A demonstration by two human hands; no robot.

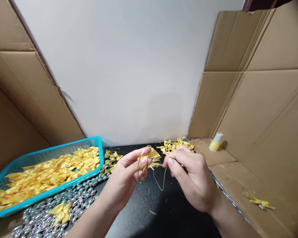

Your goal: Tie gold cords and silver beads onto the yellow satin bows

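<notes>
My left hand (131, 168) pinches a yellow ribbon bow (154, 153) between thumb and fingers, with a loop of thin gold cord around the fingertips. Just to its right, my right hand (191, 175) is closed in a pinch on the gold cord (162, 189), which sags in a loop between both hands. The right fingertips partly hide what they grip. Both hands are raised over a black tabletop (139, 206). Behind them, a bundle of cut gold cords (157, 162) shows in part.
At left, a turquoise basket (101, 148) holds many yellow bows. Silver beads (43, 211) lie before it, one bow (61, 214) on top. Finished-looking bows (176, 144) pile up by the wall. Cardboard at right bears a white-and-yellow spool (215, 142) and another bow (259, 201).
</notes>
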